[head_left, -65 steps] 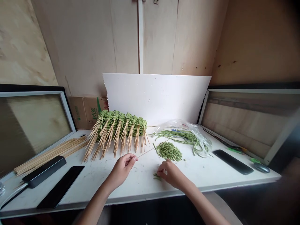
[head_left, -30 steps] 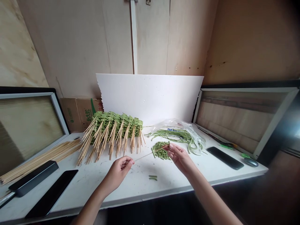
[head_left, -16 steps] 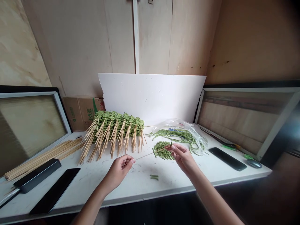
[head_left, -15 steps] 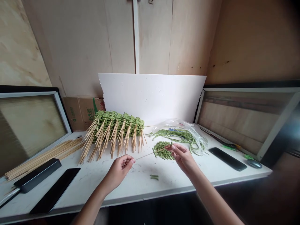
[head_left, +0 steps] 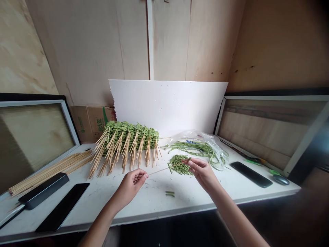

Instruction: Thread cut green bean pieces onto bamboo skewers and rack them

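My left hand [head_left: 133,185] is closed around the lower part of a thin bamboo skewer [head_left: 159,170], which slants up to the right. At its far end my right hand [head_left: 203,169] pinches a short cut green stem piece [head_left: 189,159], which looks like garlic scape. Another green piece [head_left: 169,167] sits across the skewer further down. Behind the skewer lies a pile of cut green pieces [head_left: 180,161]. A few loose pieces [head_left: 170,193] rest on the white table [head_left: 144,206] between my forearms.
Stacked filled skewers [head_left: 131,137] stand at back left, handles toward me. Bare skewers [head_left: 56,168], a black box [head_left: 43,190] and a dark flat slab [head_left: 64,207] lie left. Uncut green stems [head_left: 192,148] in a plastic bag, a phone [head_left: 251,174] and a mouse [head_left: 281,179] are right.
The view has shifted slightly. My right fingertips have changed their grip a little at the skewer's end; my left hand still holds the skewer in much the same place.
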The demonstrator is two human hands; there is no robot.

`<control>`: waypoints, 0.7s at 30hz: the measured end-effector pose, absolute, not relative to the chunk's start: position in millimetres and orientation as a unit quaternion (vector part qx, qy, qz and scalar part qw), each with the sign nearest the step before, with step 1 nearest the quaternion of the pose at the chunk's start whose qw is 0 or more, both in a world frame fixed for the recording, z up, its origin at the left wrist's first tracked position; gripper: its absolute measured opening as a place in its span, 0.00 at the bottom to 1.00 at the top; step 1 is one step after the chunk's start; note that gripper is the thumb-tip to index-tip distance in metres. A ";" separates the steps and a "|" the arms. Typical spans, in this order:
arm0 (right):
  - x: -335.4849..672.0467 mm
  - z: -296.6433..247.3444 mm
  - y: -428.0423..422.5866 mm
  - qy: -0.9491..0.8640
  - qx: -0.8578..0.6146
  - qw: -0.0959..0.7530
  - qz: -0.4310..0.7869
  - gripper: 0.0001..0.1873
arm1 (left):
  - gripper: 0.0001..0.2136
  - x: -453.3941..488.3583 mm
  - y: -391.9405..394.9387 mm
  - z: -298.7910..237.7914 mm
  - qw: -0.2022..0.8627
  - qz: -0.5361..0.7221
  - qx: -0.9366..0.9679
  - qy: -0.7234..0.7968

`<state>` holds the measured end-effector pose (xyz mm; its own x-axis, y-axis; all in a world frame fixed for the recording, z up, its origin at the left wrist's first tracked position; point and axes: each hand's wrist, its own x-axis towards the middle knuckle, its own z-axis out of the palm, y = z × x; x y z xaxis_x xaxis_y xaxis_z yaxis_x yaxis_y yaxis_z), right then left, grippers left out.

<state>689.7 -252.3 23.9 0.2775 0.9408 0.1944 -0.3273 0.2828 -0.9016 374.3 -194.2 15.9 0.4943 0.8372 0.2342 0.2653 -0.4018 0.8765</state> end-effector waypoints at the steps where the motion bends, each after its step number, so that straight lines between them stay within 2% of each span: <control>1: 689.8 24.7 -253.3 -0.395 -0.390 0.695 0.457 0.12 | 0.15 374.0 -194.1 16.4 0.408 0.349 0.762 0.362; 13: 691.4 30.3 -257.8 -0.430 -0.439 0.669 0.418 0.14 | 0.16 373.1 -194.2 16.7 0.398 0.357 0.766 0.357; 21: 691.9 24.9 -253.9 -0.422 -0.408 0.672 0.452 0.17 | 0.17 373.7 -193.2 17.5 0.405 0.360 0.759 0.361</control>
